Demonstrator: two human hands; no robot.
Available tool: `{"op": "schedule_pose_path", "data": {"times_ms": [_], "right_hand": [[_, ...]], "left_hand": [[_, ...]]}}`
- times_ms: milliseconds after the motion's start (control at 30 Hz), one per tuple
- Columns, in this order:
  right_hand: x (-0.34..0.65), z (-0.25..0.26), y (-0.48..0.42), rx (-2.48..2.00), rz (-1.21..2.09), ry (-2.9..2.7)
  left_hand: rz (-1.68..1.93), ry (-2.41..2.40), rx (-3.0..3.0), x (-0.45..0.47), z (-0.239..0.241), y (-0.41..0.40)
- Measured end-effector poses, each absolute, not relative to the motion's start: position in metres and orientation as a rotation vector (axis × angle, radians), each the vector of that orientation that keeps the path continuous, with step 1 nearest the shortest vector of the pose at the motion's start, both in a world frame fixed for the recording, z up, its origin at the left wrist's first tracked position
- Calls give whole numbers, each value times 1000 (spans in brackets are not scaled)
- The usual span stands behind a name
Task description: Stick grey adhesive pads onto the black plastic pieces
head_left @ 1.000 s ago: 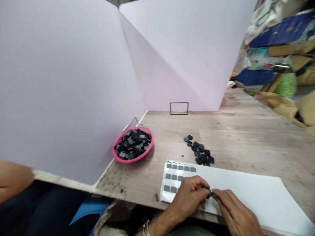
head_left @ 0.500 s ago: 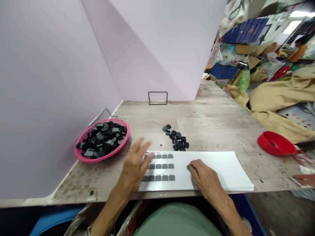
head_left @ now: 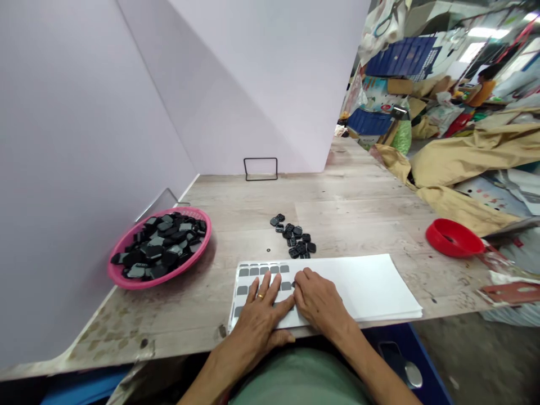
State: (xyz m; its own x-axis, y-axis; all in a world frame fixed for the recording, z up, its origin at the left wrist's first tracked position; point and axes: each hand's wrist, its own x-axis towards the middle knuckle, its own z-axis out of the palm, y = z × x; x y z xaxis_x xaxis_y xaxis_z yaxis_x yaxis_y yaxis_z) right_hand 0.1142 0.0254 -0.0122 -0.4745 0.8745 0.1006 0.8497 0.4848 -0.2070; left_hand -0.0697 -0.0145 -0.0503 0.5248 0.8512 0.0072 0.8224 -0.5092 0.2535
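Note:
A white sheet (head_left: 363, 287) with rows of small grey square stickers (head_left: 253, 271) lies at the table's near edge. My left hand (head_left: 264, 312) rests flat on the sheet's left part, fingers stretched out over the stickers, a ring on one finger. My right hand (head_left: 318, 298) lies beside it on the sheet, fingers curled down with the fingertips at a grey sticker near the index finger of the left hand. What the fingertips pinch, if anything, is hidden. A small heap of black square pieces (head_left: 293, 236) lies just beyond the sheet.
A pink basket (head_left: 126, 270) full of black pieces stands at the left by the white partition (head_left: 84, 140). A red bowl (head_left: 453, 239) sits at the right. A black wire stand (head_left: 260, 169) is at the back. Brown sacks and clutter lie beyond the right edge.
My left hand came down from the air and now lies flat on the stickers. My right hand moved left to meet it. The view shifted slightly right.

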Motion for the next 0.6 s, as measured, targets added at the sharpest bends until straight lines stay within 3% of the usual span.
{"op": "schedule_pose_path", "data": {"times_ms": [133, 400, 600], "right_hand": [[111, -14, 27, -1474, 229, -2526], [121, -2, 38, -1340, 723, -2252], [159, 4, 23, -1199, 1250, -1759]], "left_hand": [[194, 1443, 2533, -69, -52, -14], [87, 1457, 2531, -72, -55, -10], [195, 1432, 2425, -62, -9, 18]]}}
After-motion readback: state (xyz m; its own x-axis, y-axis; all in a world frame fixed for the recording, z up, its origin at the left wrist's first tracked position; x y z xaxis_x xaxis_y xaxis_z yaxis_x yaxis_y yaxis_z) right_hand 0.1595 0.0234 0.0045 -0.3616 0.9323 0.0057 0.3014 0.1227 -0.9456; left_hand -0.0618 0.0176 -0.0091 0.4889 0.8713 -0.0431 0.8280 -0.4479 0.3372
